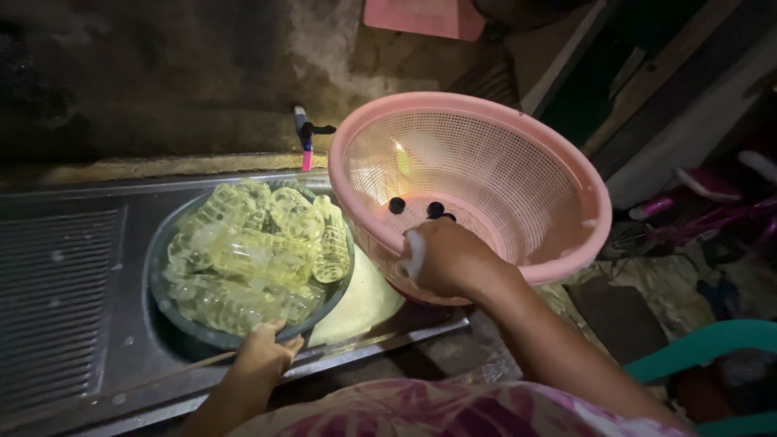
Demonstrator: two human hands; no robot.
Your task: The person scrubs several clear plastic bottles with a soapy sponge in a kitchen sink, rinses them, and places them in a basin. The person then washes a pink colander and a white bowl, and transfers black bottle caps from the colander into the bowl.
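One pink mesh basket (518,170) is tilting toward the camera, and the right hand (443,257) is closing around its near rim, soapy foam clinging to the knuckles. Three small dark caps (396,205) are sitting inside it on the bottom. One dark round basin (162,303) is resting in the steel sink (73,283), and the left hand (263,350) is gripping the basin's near edge, fingers curled over the rim. The basin is holding a heap of clear plastic bottles (251,255); roughly ten are showing, but they are overlapping, so an exact count is hard to make. One tap (304,133) with a pink tip is sticking out of the wall just behind the sink.

The sink is lying low with a ribbed draining board on its left. A rough concrete wall is standing behind it, and the room is lying mostly in darkness.

On the right, one teal plastic chair (704,348) is being cut off by the frame, and pink shapes beyond it are too dim to identify. The basket is hiding part of the sink.
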